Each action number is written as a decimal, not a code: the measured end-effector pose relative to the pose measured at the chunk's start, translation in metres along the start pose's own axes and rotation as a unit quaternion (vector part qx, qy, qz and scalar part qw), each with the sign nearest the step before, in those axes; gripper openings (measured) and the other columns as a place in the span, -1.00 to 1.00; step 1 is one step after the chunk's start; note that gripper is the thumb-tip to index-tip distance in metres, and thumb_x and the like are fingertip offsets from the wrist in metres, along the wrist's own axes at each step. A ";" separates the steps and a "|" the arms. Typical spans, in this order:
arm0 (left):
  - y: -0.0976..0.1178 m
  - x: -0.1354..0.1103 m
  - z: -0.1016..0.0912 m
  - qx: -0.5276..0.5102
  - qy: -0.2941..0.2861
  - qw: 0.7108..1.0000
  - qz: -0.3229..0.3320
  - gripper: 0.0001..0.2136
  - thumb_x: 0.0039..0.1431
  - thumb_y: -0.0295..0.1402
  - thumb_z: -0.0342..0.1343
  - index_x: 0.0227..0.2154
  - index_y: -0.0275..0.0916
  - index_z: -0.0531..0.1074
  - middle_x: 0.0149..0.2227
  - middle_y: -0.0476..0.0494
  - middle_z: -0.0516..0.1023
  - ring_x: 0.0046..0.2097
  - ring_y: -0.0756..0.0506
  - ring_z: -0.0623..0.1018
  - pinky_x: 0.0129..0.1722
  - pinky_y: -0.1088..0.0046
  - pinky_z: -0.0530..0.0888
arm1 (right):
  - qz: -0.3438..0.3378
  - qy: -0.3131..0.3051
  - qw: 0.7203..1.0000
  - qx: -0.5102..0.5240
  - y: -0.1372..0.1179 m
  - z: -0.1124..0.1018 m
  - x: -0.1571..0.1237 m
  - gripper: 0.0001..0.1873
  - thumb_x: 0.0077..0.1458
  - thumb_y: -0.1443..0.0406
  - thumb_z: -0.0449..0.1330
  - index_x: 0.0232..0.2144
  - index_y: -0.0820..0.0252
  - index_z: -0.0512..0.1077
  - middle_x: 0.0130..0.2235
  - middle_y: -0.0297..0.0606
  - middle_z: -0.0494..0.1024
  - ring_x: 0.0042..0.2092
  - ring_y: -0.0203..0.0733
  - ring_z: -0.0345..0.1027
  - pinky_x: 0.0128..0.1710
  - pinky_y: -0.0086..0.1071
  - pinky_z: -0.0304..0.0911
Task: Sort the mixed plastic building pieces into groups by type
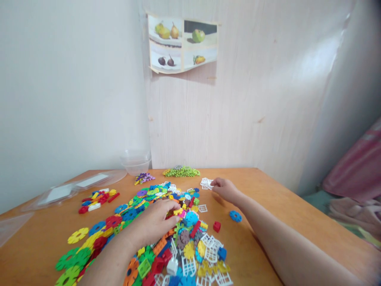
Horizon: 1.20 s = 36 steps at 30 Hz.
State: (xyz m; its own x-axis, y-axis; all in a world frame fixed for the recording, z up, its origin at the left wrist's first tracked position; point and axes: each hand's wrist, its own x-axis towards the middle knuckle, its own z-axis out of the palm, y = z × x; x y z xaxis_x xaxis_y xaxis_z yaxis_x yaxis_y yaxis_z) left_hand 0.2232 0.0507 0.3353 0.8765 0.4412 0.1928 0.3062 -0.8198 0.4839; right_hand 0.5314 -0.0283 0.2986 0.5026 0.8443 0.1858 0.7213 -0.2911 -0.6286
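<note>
- Work in hand, as we judge it: picking pieces out of the mixed pile (139, 198) and laying them in groups by kind on the table (268, 190).
- Right hand (224, 188): reaches out beyond the pile, palm down, with the fingertips drawn together in a pinch on the white grids (206, 183). The forearm lies low across the table.
- Left hand (156, 222): rests palm down on the middle of the pile, fingers curled forward, tips among yellow and pink pieces. We cannot tell whether it grips one.
- White grids: a small stack at the far edge of the pile, just beside the right fingertips. More white grids lie loose at the pile's near end.
- Handling, our judgement: the grids are thin and flat, so we pinch them by an edge and set them square on the stack. We keep the left hand light so it does not push pieces out of the pile.
- Risk, our judgement: the right forearm passes near a blue gear (235, 216) and a red block (217, 226) and could sweep them along.
- Other groups: a green heap (181, 171) and a purple group (144, 177) at the far side, and a red-yellow group (97, 198) to the left.
- Clear bowls (135, 161) are stacked in the corner, with clear lids (74, 186) just beside them.
</note>
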 end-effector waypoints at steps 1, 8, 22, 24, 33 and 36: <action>0.000 0.000 0.000 0.002 0.001 1.000 -0.001 -0.76 0.22 -0.14 0.03 -0.18 -0.09 0.51 -0.13 -0.06 0.56 -0.09 -0.14 0.49 -0.08 0.36 0.37 | -0.014 -0.032 0.999 0.004 -0.006 0.000 -0.004 -0.79 0.00 0.37 0.17 -0.26 0.24 0.52 -0.34 -0.27 0.55 -0.29 -0.21 0.39 -0.34 -0.44 0.20; 0.002 0.000 0.000 0.000 0.003 1.000 -0.001 -0.72 0.22 -0.10 0.02 -0.18 -0.11 0.52 -0.12 -0.09 0.57 -0.08 -0.15 0.50 -0.08 0.35 0.38 | -0.080 -0.216 0.973 0.017 -0.030 0.002 -0.023 -0.73 -0.25 0.29 0.41 -0.40 0.19 0.50 -0.45 -0.44 0.48 -0.41 -0.32 0.30 -0.49 -0.51 0.10; -0.004 -0.003 -0.008 0.021 0.004 1.000 -0.013 -0.76 0.22 -0.21 0.01 -0.17 -0.11 0.52 -0.08 -0.10 0.56 -0.03 -0.16 0.50 -0.02 0.33 0.38 | 0.093 -0.042 0.980 0.172 -0.009 0.007 -0.003 -0.85 0.00 0.40 0.12 -0.56 0.17 0.25 -0.66 -0.45 0.31 -0.61 -0.39 0.17 -0.63 -0.53 0.00; -0.004 -0.003 -0.008 0.024 0.006 1.000 -0.017 -0.76 0.22 -0.21 0.01 -0.16 -0.11 0.51 -0.08 -0.11 0.55 -0.03 -0.16 0.50 -0.01 0.33 0.38 | 0.127 -0.019 0.969 0.213 0.000 0.007 0.001 -0.86 0.03 0.41 0.08 -0.53 0.16 0.24 -0.65 -0.42 0.35 -0.61 -0.38 0.24 -0.63 -0.54 0.10; -0.005 -0.003 -0.007 0.029 0.012 0.999 -0.017 -0.75 0.23 -0.20 0.02 -0.15 -0.11 0.51 -0.06 -0.11 0.55 0.01 -0.17 0.49 0.02 0.31 0.37 | 0.170 0.028 0.928 0.331 0.015 0.013 0.011 -0.77 -0.08 0.49 0.17 -0.32 0.17 0.31 -0.50 -0.36 0.49 -0.49 -0.32 0.45 -0.44 -0.50 0.42; -0.001 -0.003 -0.008 0.030 0.019 0.999 -0.020 -0.73 0.22 -0.20 0.02 -0.12 -0.12 0.51 -0.03 -0.13 0.55 0.02 -0.18 0.48 0.04 0.30 0.36 | 0.160 0.021 0.927 0.338 0.013 0.013 0.010 -0.77 -0.08 0.49 0.18 -0.31 0.18 0.34 -0.46 -0.32 0.53 -0.46 -0.32 0.46 -0.40 -0.49 0.43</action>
State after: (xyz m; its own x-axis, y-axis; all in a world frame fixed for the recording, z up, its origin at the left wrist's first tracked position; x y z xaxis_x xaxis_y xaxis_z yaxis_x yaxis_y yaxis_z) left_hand 0.2173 0.0530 0.3408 0.8486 0.4869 0.2070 0.3637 -0.8210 0.4401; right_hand 0.5393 -0.0177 0.2823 0.6670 0.7415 -0.0723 0.0746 -0.1630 -0.9838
